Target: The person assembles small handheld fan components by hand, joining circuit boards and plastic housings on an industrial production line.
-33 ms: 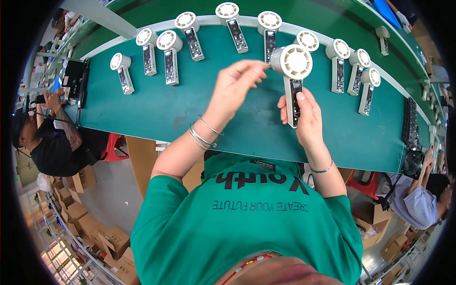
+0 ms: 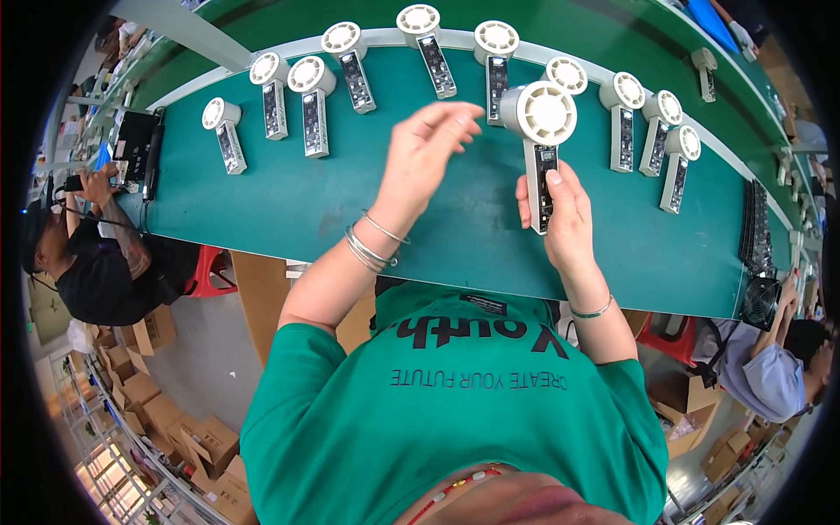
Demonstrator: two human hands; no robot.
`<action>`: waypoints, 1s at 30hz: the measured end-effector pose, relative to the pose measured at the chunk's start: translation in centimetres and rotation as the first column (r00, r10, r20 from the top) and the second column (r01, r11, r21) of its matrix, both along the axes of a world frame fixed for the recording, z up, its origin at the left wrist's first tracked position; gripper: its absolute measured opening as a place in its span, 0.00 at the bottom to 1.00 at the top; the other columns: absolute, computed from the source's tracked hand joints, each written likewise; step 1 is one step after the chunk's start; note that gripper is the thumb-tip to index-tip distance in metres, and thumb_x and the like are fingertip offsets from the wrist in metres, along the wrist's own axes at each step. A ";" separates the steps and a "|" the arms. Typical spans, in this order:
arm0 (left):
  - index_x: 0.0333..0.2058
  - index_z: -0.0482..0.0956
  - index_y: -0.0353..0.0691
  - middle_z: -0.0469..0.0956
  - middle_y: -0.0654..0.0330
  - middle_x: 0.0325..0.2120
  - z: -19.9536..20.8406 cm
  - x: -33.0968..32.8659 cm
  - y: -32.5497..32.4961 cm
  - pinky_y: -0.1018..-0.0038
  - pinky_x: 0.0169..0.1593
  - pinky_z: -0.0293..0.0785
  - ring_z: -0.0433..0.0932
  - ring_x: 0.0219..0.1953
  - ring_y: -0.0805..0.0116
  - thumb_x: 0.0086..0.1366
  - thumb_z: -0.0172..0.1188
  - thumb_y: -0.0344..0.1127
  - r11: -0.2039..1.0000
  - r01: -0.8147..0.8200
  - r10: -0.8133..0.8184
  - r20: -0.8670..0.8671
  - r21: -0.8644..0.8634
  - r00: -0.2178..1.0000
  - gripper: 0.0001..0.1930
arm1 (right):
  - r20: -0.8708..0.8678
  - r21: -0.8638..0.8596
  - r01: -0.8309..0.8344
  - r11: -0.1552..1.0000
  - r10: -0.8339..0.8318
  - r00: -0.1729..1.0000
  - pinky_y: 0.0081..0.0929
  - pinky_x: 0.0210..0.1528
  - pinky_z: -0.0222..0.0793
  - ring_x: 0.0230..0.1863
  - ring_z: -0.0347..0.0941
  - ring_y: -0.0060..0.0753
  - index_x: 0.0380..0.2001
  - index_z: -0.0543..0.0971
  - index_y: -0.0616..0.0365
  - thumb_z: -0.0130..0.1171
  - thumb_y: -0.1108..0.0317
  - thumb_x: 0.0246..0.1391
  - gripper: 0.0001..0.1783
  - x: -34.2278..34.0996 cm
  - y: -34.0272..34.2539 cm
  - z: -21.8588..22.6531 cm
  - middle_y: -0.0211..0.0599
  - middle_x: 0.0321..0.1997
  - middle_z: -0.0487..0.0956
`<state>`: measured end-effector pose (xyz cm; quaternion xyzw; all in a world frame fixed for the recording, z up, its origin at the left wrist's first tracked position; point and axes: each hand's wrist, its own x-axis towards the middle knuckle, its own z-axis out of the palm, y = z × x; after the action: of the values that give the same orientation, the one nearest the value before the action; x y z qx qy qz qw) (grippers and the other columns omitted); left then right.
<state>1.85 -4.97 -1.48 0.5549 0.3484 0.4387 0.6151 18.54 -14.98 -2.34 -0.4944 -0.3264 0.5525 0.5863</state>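
Note:
In my right hand (image 2: 570, 214) is a white handheld fan (image 2: 547, 114), its round vented head uppermost and towards me. Fingers and thumb wrap its handle, whose open face shows a dark circuit board. My left hand (image 2: 418, 157) hovers over the table to the left of that fan, not touching it. Its fingers are loosely bent and apart, with nothing visible in them. Behind the held head, another fan (image 2: 567, 73) is partly hidden. More fans of the same kind, such as one (image 2: 497, 37) just beyond my left hand, lie in a curved row with boards exposed.
The green work table (image 2: 350, 206) has a raised far edge. A black device (image 2: 136, 144) stands at its left end. On the right end are stacked black parts (image 2: 754, 227) and a black round fan (image 2: 761, 302). Other people (image 2: 114, 262) sit at both sides; cardboard boxes (image 2: 210, 446) stand on the floor.
My left hand has shifted slightly left, away from the held fan's head. My right hand and the fan in it have hardly moved.

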 end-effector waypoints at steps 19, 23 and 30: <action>0.38 0.78 0.32 0.76 0.63 0.28 -2.6 -0.6 1.5 0.81 0.36 0.68 0.71 0.30 0.78 0.67 0.51 0.34 0.952 -0.299 0.295 0.069 0.062 0.953 0.11 | 0.042 0.020 -0.011 1.000 0.010 0.999 0.15 0.19 0.60 0.19 0.63 0.16 0.45 0.68 0.61 0.42 0.60 0.62 0.16 -0.9 0.3 -2.0 0.31 0.26 0.71; 0.38 0.79 0.33 0.76 0.63 0.27 -2.7 -0.7 1.5 0.81 0.36 0.67 0.71 0.30 0.78 0.67 0.52 0.35 0.949 -0.314 0.310 0.075 0.044 0.948 0.11 | 0.066 0.042 -0.028 0.999 0.025 0.997 0.15 0.20 0.60 0.20 0.63 0.17 0.46 0.68 0.61 0.42 0.60 0.62 0.17 -0.9 0.2 -2.0 0.31 0.26 0.71; 0.37 0.79 0.33 0.76 0.63 0.27 -2.7 -0.8 1.5 0.81 0.36 0.67 0.71 0.30 0.78 0.66 0.52 0.35 0.948 -0.318 0.316 0.072 0.026 0.946 0.11 | 0.069 0.021 -0.008 1.000 0.007 0.998 0.15 0.19 0.59 0.19 0.62 0.15 0.46 0.68 0.62 0.43 0.61 0.62 0.16 -1.0 0.2 -1.9 0.30 0.26 0.71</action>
<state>1.05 -3.47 -4.17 0.4882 0.4039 0.5566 0.5374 17.59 -14.80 -4.27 -0.5058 -0.3542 0.5338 0.5778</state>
